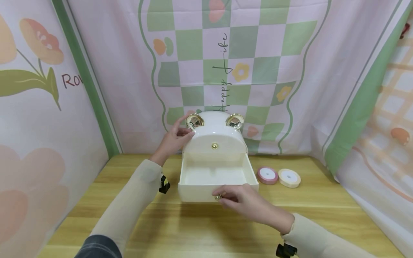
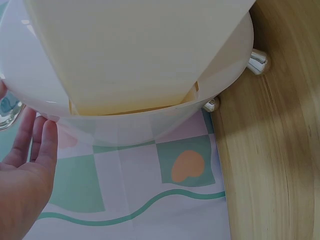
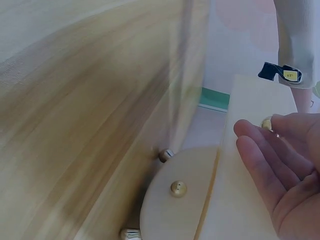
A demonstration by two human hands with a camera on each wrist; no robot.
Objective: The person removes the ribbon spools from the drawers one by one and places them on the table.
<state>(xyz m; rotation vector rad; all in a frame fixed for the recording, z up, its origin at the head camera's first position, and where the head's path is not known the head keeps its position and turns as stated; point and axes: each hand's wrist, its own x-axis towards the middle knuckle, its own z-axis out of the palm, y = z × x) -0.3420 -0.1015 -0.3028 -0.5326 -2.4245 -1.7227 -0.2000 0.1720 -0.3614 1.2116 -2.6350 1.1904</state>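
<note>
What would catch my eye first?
Probably the white box with gold ears on the table, its drawer standing open. The right hand pinches the gold knob on the drawer's front; the left hand touches the box beside one ear. To the right lie a pink roll and a cream roll.

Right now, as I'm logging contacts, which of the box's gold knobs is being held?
The knob on the pulled-out drawer: the right hand pinches it. The upper knob and lower knob have no hand on them.
</note>
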